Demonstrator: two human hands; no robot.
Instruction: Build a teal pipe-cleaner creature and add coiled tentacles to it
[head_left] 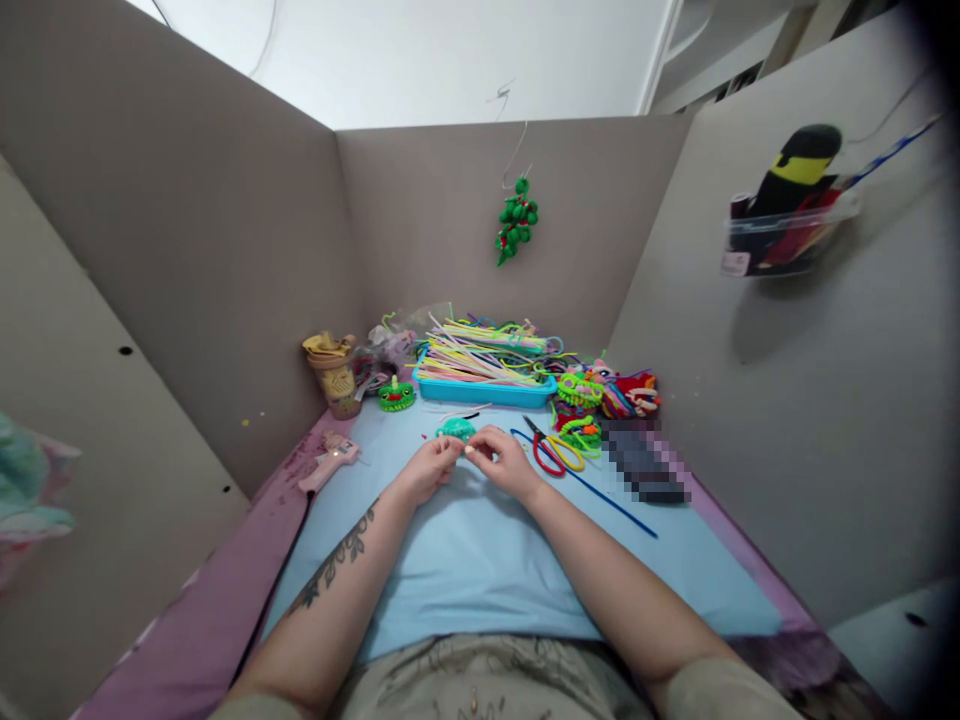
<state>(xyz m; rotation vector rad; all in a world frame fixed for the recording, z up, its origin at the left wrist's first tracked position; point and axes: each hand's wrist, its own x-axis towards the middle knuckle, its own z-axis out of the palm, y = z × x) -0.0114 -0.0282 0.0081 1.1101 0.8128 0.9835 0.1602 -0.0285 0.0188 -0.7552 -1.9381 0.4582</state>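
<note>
My left hand (433, 470) and my right hand (506, 462) meet over the middle of the blue cloth (480, 580). Fingertips on both hands are pinched together, almost touching each other. Whatever sits between them is too small to make out. Just behind the fingertips lies a teal fuzzy piece (456, 428); I cannot tell whether the fingers touch it. Right of my right hand are scissors (551, 455) with one red and one yellow handle loop. A dark blue pipe cleaner (615, 508) runs slantwise beside them.
A blue tray (487, 393) heaped with pipe cleaners (480, 350) stands at the back. Left are a pink glue gun (330, 465), a cup (337, 380) and a green figure (396, 396). Colourful pieces (581, 390) and a blurred dark object (645, 465) lie right. Grey panels (480, 220) enclose the table.
</note>
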